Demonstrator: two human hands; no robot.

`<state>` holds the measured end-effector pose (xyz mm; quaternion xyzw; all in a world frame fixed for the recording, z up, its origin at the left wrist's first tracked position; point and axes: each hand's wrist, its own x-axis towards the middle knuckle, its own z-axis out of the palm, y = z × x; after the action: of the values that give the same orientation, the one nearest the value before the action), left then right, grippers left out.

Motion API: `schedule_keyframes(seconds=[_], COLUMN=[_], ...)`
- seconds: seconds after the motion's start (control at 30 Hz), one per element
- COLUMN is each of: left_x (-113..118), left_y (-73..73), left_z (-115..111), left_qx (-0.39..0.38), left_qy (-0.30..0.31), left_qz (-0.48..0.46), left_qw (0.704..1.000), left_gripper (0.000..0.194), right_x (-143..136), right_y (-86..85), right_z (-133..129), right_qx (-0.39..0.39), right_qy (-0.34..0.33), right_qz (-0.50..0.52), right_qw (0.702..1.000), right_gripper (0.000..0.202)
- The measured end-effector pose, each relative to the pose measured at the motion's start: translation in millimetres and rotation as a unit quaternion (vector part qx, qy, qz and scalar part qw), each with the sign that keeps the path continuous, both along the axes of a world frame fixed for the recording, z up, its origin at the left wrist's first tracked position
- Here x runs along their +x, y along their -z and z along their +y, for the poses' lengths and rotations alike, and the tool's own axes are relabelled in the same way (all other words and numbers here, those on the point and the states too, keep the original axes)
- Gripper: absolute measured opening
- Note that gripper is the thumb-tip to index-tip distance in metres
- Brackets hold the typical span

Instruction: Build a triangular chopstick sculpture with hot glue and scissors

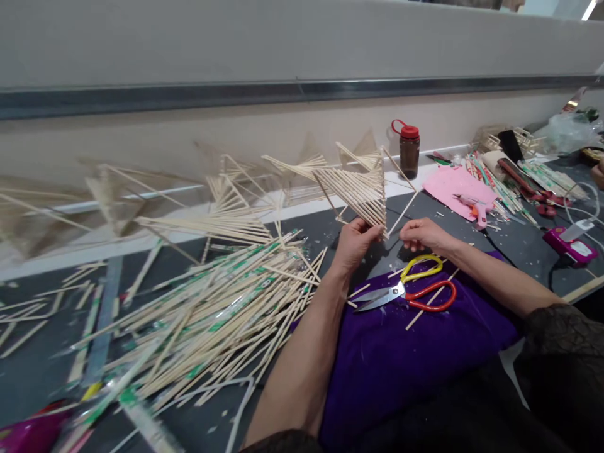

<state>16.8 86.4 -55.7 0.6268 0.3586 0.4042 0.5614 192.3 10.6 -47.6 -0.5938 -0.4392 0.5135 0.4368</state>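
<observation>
A fan-like structure of thin wooden sticks (361, 192) is held up above the dark table. My left hand (356, 242) is closed on its lower corner, thumb pressed over the sticks. Just right of that corner, my right hand (422, 235) has its fingers curled together; whether something small is between them is hidden. Below the hands, scissors (395, 292) with one yellow and one red handle lie on a purple cloth (401, 358), with a few loose sticks around them.
Many loose sticks (226, 314) and wrappers cover the left side, beside a metal ruler (106, 321). More stick structures (202, 226) stand along the wall. A red-capped bottle (409, 154), pink glue gun (477, 207) on pink paper and purple power strip (570, 245) are rightward.
</observation>
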Motion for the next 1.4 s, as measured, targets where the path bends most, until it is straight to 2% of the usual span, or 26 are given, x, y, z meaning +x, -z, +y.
schedule_keyframes(seconds=[0.1,0.2,0.27,0.37,0.47,0.57,0.67,0.7,0.73,0.8,0.87,0.9,1.0,1.07,1.13,1.23,1.4], left_x=[-2.4,-6.0,-7.8,-8.8,-8.2,-6.1,-2.9,-1.9,-1.0,0.4,1.3,1.8,3.8,6.0,8.4,11.7,14.4], left_y=[7.7,13.2,15.2,16.2,16.5,16.6,16.3,16.1,15.9,15.6,15.5,15.5,16.3,16.8,16.5,13.8,6.3], left_z=[4.9,8.4,9.3,8.8,7.0,4.3,1.3,0.3,-0.5,-1.9,-2.9,-3.3,-4.9,-7.1,-10.3,-15.6,-20.3], left_qx=[0.062,0.164,0.213,0.249,0.281,0.288,0.286,0.284,0.283,0.278,0.271,0.268,0.258,0.254,0.252,0.248,0.243], left_qy=[-0.021,-0.059,-0.084,-0.083,-0.062,-0.043,-0.022,-0.015,-0.010,-0.004,0.002,0.004,0.005,-0.003,-0.010,-0.015,-0.014], left_qz=[0.079,0.172,0.200,0.202,0.198,0.198,0.214,0.218,0.221,0.226,0.235,0.240,0.256,0.271,0.286,0.308,0.329], left_qw=[0.995,0.969,0.953,0.944,0.937,0.936,0.934,0.933,0.933,0.934,0.934,0.933,0.932,0.929,0.925,0.918,0.912], left_gripper=[0.020,0.014,0.009,0.011,0.019,0.024,0.026,0.026,0.026,0.024,0.022,0.021,0.016,0.015,0.015,0.017,0.020], right_x=[27.6,69.6,100.9,141.4,160.0,148.2,115.8,104.1,93.3,75.2,60.8,53.9,31.0,14.4,0.3,-10.8,-6.7], right_y=[-7.8,-18.0,-24.4,-28.4,-23.8,-17.0,-18.8,-22.6,-27.9,-42.4,-58.9,-66.5,-80.1,-79.1,-71.6,-56.3,-39.1], right_z=[-4.2,-9.2,-16.3,-32.1,-46.1,-51.0,-48.0,-46.7,-45.6,-45.4,-47.9,-49.8,-53.3,-50.2,-41.9,-25.3,-7.5], right_qx=[0.024,0.062,0.075,0.084,0.079,0.080,0.121,0.150,0.182,0.245,0.307,0.337,0.398,0.406,0.403,0.386,0.374], right_qy=[0.076,0.170,0.226,0.261,0.275,0.238,0.144,0.126,0.136,0.197,0.258,0.267,0.207,0.144,0.097,0.067,0.062], right_qz=[0.011,0.002,-0.066,-0.167,-0.248,-0.332,-0.302,-0.292,-0.290,-0.302,-0.345,-0.381,-0.521,-0.607,-0.659,-0.695,-0.706], right_qw=[0.997,0.983,0.969,0.947,0.925,0.909,0.935,0.936,0.930,0.900,0.848,0.818,0.726,0.668,0.627,0.603,0.598], right_gripper=[0.011,0.012,0.017,0.026,0.022,0.017,0.017,0.017,0.018,0.022,0.026,0.027,0.024,0.022,0.024,0.026,0.025])
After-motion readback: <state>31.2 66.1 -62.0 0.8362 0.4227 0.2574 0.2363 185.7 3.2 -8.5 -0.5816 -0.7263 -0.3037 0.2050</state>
